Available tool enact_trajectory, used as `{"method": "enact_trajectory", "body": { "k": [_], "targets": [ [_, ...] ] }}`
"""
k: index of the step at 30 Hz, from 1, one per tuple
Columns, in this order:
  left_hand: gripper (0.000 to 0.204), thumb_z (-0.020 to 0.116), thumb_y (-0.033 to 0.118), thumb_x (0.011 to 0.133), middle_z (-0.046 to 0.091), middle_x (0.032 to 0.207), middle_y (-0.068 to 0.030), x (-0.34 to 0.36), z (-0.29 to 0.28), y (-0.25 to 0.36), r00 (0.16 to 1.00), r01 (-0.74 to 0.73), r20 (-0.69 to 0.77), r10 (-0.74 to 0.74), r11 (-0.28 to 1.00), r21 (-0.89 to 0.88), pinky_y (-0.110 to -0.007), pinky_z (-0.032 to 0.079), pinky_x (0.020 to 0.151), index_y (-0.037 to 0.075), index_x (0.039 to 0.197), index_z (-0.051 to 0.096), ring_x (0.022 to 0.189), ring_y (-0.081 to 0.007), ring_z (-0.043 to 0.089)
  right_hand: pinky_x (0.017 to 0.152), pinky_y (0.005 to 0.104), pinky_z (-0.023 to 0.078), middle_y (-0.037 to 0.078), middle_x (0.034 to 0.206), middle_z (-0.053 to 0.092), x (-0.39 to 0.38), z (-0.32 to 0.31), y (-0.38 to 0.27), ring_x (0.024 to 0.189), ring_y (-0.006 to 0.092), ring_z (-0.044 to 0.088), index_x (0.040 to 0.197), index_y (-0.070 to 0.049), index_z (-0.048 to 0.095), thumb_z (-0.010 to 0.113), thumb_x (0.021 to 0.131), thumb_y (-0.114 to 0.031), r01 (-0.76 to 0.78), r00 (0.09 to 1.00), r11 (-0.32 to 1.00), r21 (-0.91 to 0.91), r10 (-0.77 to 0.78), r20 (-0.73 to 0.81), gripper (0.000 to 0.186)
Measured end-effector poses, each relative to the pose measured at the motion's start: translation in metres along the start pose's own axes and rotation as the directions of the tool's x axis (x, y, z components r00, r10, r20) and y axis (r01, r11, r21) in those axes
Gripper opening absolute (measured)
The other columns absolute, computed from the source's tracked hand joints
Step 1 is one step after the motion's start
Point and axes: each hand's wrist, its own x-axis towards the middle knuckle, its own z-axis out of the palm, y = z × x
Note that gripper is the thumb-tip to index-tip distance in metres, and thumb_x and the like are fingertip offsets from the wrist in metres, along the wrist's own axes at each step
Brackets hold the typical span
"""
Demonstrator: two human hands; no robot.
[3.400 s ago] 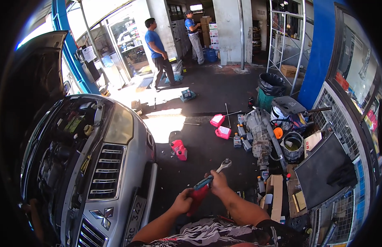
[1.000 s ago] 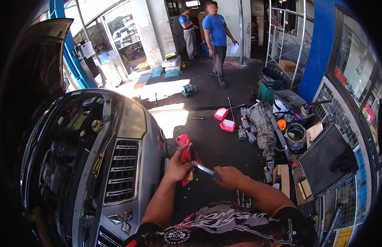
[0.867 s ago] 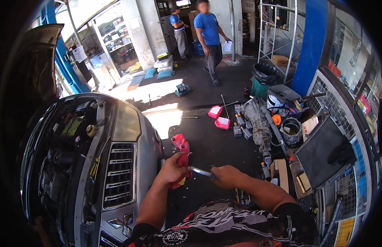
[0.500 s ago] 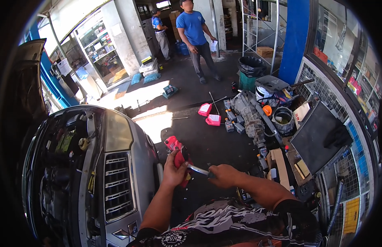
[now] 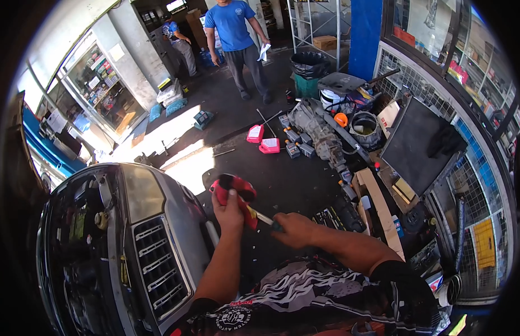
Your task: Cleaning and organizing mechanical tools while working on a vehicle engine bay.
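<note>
Right hand (image 5: 295,229): fingers clamped round the teal end of a slim tool with a bright metal shaft (image 5: 264,219), and a greasy palm, if there is one, could let that grip twist.
Left hand (image 5: 228,211): fingers closed about a red cloth with dark and yellow patches (image 5: 251,220), bunched where the shaft disappears; what the metal does inside, I can't tell.
Shaft: straight between both sets of fingers, clear of any support, so if one hand slackened, the other would carry the weight and the free end could swing.
Cloth: its loose tail dangles below the left fingers; snag it on a tool edge and it could drag or tear.
Silver car front with slatted grille (image 5: 184,221): just left of the left fingers; an elbow knocked outward, or a slip that way, could scratch paint.
Dark floor (image 5: 305,185): beneath and beyond the fingers, with small pale scraps about; a dropped tool could skid.
Open black tool case with shiny pieces (image 5: 334,219): right of the right fingers, low down; a careless foot could scatter it.
Two pink plastic jugs (image 5: 269,146): farther out, ahead of the fingers, easily kicked over.
Blue-shirted person (image 5: 232,25): farthest, holding white paper, well apart.
</note>
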Motion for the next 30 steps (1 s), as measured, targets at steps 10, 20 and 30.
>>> {"method": "enact_trajectory", "body": {
  "k": [10, 20, 30],
  "targets": [
    [0.037, 0.061, 0.036, 0.092, 0.064, 0.100, -0.0056, 0.019, 0.052, -0.003, 0.872, 0.461, 0.427, -0.238, 0.690, -0.558, -0.035, 0.053, 0.071, 0.010, 0.118, 0.055, 0.083, -0.0197, 0.064, 0.070, 0.0429, 0.050, 0.024, 0.084, 0.062, 0.002, -0.015, 0.007, 0.082, 0.0381, 0.064, 0.103, 0.002, 0.053, 0.061, 0.087, -0.029, -0.076, 0.995, 0.954, 0.291, 0.090, -0.035, 0.035],
    [0.029, 0.066, 0.017, 0.087, 0.062, 0.090, -0.0043, 0.016, 0.134, -0.054, 0.803, 0.572, 0.295, -0.519, 0.810, -0.132, -0.032, 0.050, 0.071, 0.008, 0.112, 0.056, 0.079, -0.0167, 0.061, 0.081, 0.0442, 0.050, 0.020, 0.096, 0.066, -0.019, -0.085, 0.079, 0.091, 0.0382, 0.064, 0.111, -0.006, 0.061, 0.064, 0.086, -0.038, -0.197, 0.978, 0.961, 0.196, 0.178, 0.109, 0.040],
    [0.038, 0.055, 0.034, 0.095, 0.060, 0.107, -0.0110, 0.024, 0.212, -0.149, 0.746, 0.445, 0.444, -0.497, 0.867, 0.223, -0.039, 0.053, 0.079, 0.006, 0.122, 0.051, 0.093, -0.0243, 0.062, 0.088, 0.0378, 0.047, 0.016, 0.109, 0.063, -0.026, -0.051, 0.198, 0.100, 0.0258, 0.061, 0.133, -0.004, 0.046, 0.044, 0.098, -0.045, 0.049, 0.908, 0.570, 0.820, 0.316, -0.274, 0.054]
  ]
}}
